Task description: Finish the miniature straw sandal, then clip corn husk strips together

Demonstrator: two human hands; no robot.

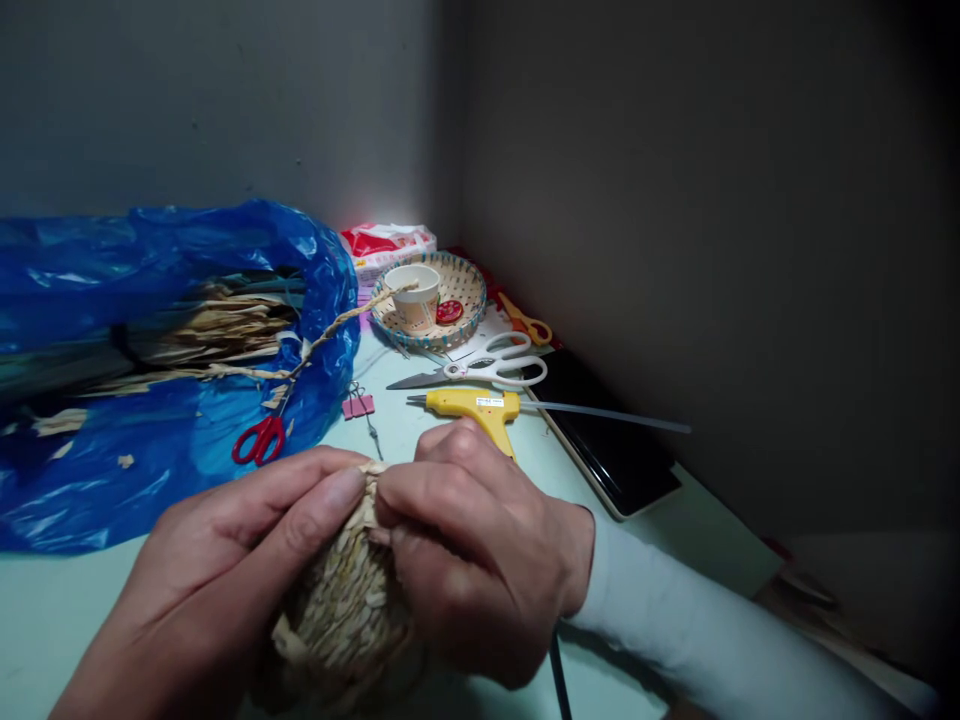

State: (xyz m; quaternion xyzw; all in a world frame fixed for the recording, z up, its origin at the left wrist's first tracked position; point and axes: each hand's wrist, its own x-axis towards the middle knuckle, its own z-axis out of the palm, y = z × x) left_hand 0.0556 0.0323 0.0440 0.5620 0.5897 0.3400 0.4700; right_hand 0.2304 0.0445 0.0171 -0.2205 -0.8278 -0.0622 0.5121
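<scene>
A braided piece of dry plant fibre (349,590), pale straw in colour, is between my two hands at the front of the table. My left hand (247,550) is closed on its left side, the thumb pressed near the top edge. Fingers curled, my right hand (480,540) pinches the upper right edge of the same piece; its fingertips are partly hidden. The lower part of the piece is dim and blurred. Just beyond my right hand lies a yellow glue gun (480,405) with a clear glue stick in its back.
Blue plastic bag (315,240) holding dry fibre strips (240,325) lies left, with red-handled scissors (261,440) on it. Behind are a pink binder clip (358,405), white scissors (487,368), orange scissors (529,325), and a woven tray (469,285) with a cup (416,305). A black tablet (607,430) lies right.
</scene>
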